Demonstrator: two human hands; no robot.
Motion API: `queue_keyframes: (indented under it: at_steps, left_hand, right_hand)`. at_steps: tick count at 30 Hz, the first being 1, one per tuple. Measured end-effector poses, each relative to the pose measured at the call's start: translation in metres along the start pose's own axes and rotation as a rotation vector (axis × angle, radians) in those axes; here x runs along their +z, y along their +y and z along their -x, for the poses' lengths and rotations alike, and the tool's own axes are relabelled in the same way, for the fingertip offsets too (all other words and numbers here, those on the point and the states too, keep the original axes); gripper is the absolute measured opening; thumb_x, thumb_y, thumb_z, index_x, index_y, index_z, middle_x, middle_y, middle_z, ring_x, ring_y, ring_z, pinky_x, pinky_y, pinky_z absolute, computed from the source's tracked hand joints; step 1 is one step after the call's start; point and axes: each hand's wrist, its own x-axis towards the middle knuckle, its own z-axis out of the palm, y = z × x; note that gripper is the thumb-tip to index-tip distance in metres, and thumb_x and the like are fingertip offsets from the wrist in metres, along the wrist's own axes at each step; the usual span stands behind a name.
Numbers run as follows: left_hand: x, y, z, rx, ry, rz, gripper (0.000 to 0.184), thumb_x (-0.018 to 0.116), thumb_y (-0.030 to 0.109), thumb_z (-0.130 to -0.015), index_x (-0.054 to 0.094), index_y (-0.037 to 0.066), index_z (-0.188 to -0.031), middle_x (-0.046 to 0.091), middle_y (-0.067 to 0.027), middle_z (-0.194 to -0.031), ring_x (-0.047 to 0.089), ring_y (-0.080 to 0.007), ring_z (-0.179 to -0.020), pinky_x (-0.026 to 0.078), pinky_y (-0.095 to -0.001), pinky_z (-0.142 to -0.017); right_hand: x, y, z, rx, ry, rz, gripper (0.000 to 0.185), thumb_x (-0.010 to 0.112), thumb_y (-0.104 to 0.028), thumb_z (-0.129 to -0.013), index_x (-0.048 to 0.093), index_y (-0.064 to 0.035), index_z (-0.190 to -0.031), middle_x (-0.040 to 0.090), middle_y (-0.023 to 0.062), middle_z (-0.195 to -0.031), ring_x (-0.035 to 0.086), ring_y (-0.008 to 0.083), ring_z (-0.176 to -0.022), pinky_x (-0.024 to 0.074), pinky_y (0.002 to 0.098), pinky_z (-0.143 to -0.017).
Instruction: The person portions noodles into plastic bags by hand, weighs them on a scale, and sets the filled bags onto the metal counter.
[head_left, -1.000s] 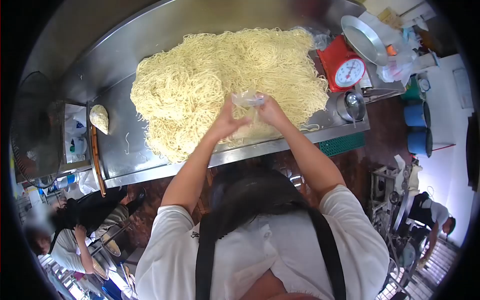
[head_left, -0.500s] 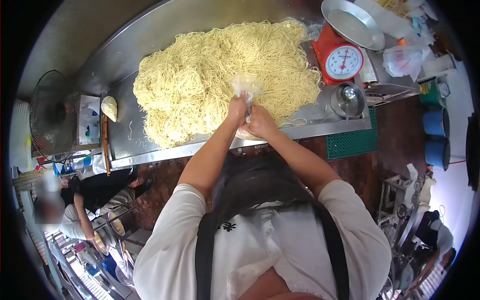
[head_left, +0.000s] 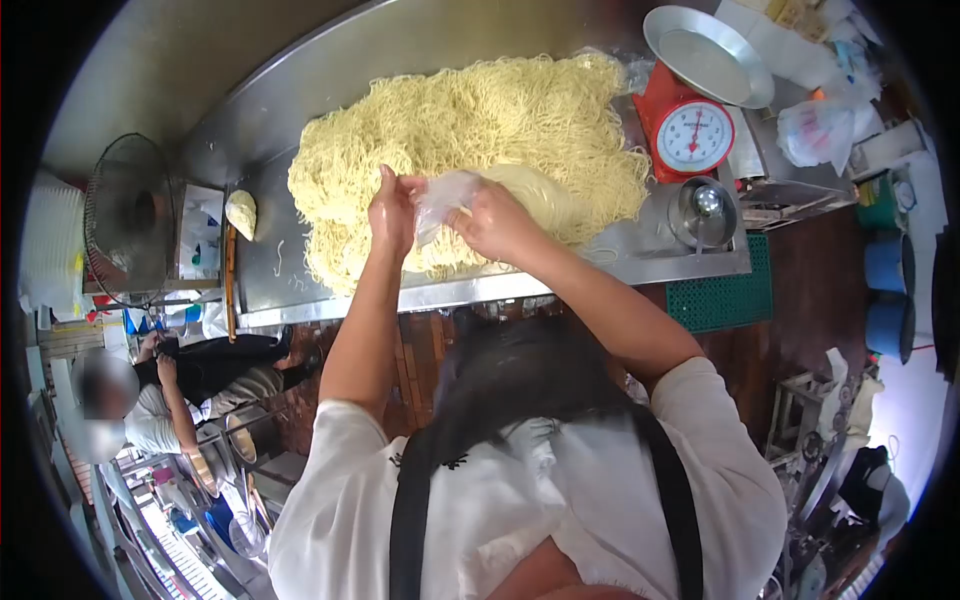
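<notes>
A wide heap of pale yellow noodles (head_left: 400, 120) covers much of the steel worktop (head_left: 270, 270). Over its front part, my left hand (head_left: 393, 212) and my right hand (head_left: 495, 222) are raised with a clear plastic bag (head_left: 447, 200) between them. The neck of the bag is in my right hand's closed fingers. Its rounded, filled-looking body (head_left: 540, 195) lies beyond my right hand, against the noodles. My left hand is at the loose end of the bag, its thumb up; whether its fingers grip the plastic is hard to tell.
A red dial scale (head_left: 690, 135) with a metal pan (head_left: 708, 55) stands at the right, a steel pot (head_left: 702, 212) below it. A small filled bag (head_left: 241, 214) and a fan (head_left: 130, 220) are at the left. A co-worker (head_left: 165, 400) is at the lower left.
Close together half a second ago, my hands have moved apart, the left one to the left. The bag's body has swung to the right, and its loose end is now spread between my hands.
</notes>
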Motion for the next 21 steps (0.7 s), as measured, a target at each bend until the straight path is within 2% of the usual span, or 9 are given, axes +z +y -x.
queue_keyframes:
  at_steps: [2, 4, 7, 10, 12, 14, 16, 18, 21]
  left_hand:
    - [0.019, 0.007, 0.024, -0.089, -0.063, -0.033, 0.048, 0.04, 0.044, -0.104, 0.062, 0.002, -0.112, 0.066, -0.016, -0.108, 0.066, -0.0261, -0.1, 0.059, -0.0394, -0.082]
    - [0.072, -0.005, 0.047, -0.178, -0.146, 0.311, 0.034, 0.061, 0.033, -0.097, 0.058, 0.006, -0.117, 0.063, -0.0128, -0.113, 0.064, -0.0246, -0.102, 0.056, -0.0412, -0.09]
    - [0.089, -0.034, 0.03, -0.243, -0.333, 0.639, 0.028, 0.055, 0.03, -0.101, 0.058, 0.006, -0.115, 0.063, -0.0116, -0.112, 0.063, -0.0241, -0.101, 0.05, -0.0421, -0.098]
    - [0.093, -0.058, 0.024, -0.349, -0.12, 0.715, 0.023, 0.05, 0.026, -0.103, 0.061, 0.006, -0.106, 0.065, -0.0093, -0.102, 0.063, -0.0234, -0.093, 0.05, -0.0406, -0.091]
    - [0.091, -0.064, 0.045, -0.197, -0.063, 0.071, 0.023, 0.049, 0.022, -0.103, 0.062, 0.003, -0.098, 0.066, -0.0082, -0.097, 0.062, -0.0236, -0.094, 0.049, -0.0402, -0.091]
    - [0.067, -0.083, 0.05, 0.047, -0.158, -0.578, 0.025, 0.055, 0.021, -0.1, 0.066, 0.001, -0.09, 0.068, -0.0096, -0.09, 0.06, -0.0261, -0.094, 0.046, -0.04, -0.088]
    - [0.054, -0.08, 0.056, 0.211, -0.179, -0.997, 0.022, 0.06, 0.02, -0.097, 0.068, 0.001, -0.091, 0.068, -0.0127, -0.089, 0.059, -0.0293, -0.095, 0.046, -0.0404, -0.089]
    - [0.046, -0.081, 0.055, 0.333, -0.222, -1.254, 0.014, 0.065, 0.014, -0.09, 0.07, 0.002, -0.093, 0.067, -0.017, -0.095, 0.057, -0.0352, -0.096, 0.045, -0.0417, -0.089]
    - [0.026, -0.116, 0.022, 0.513, -0.29, -1.483, 0.014, 0.065, 0.011, -0.088, 0.069, 0.0, -0.096, 0.067, -0.0164, -0.099, 0.056, -0.0352, -0.095, 0.046, -0.0427, -0.088]
  right_hand:
    - [-0.027, -0.029, -0.009, 0.06, -0.135, 0.238, 0.025, 0.063, -0.009, -0.084, 0.064, -0.0022, -0.108, 0.064, 0.017, -0.103, 0.062, 0.034, -0.093, 0.0485, 0.0408, -0.079]
    - [-0.019, -0.029, 0.002, -0.062, 0.052, 0.434, 0.024, 0.063, -0.009, -0.082, 0.065, -0.0034, -0.106, 0.063, 0.0166, -0.105, 0.059, 0.034, -0.099, 0.0457, 0.0408, -0.083]
    - [-0.023, -0.03, 0.03, -0.248, 0.274, 0.633, 0.028, 0.063, -0.013, -0.082, 0.065, -0.0049, -0.108, 0.06, 0.0135, -0.102, 0.055, 0.0319, -0.101, 0.0412, 0.0408, -0.086]
    - [-0.032, 0.005, 0.066, -0.152, 0.394, 0.41, 0.017, 0.059, -0.016, -0.091, 0.063, -0.0047, -0.104, 0.06, 0.0106, -0.094, 0.057, 0.0274, -0.089, 0.0447, 0.0394, -0.08]
    - [-0.018, 0.053, 0.095, 0.233, 0.371, -0.176, 0.022, 0.054, -0.021, -0.098, 0.064, -0.0047, -0.087, 0.061, 0.0101, -0.086, 0.059, 0.0246, -0.079, 0.0481, 0.0387, -0.076]
    - [-0.026, 0.102, 0.107, 0.603, 0.156, -0.694, 0.023, 0.053, -0.021, -0.099, 0.064, -0.0035, -0.089, 0.063, 0.0111, -0.083, 0.061, 0.0231, -0.073, 0.0496, 0.0367, -0.071]
    - [-0.024, 0.124, 0.097, 0.699, 0.026, -0.7, 0.021, 0.056, -0.022, -0.099, 0.064, -0.003, -0.092, 0.063, 0.0089, -0.079, 0.06, 0.0202, -0.068, 0.0495, 0.0346, -0.064]
    - [-0.003, 0.138, 0.073, 0.526, -0.03, -0.185, 0.018, 0.061, -0.021, -0.097, 0.063, -0.0032, -0.097, 0.061, 0.0035, -0.073, 0.058, 0.0156, -0.063, 0.0476, 0.0325, -0.055]
    - [0.034, 0.176, 0.046, 0.017, 0.069, 0.343, 0.017, 0.064, -0.014, -0.093, 0.063, 0.0005, -0.103, 0.066, 0.0079, -0.074, 0.061, 0.0178, -0.064, 0.0488, 0.0321, -0.055]
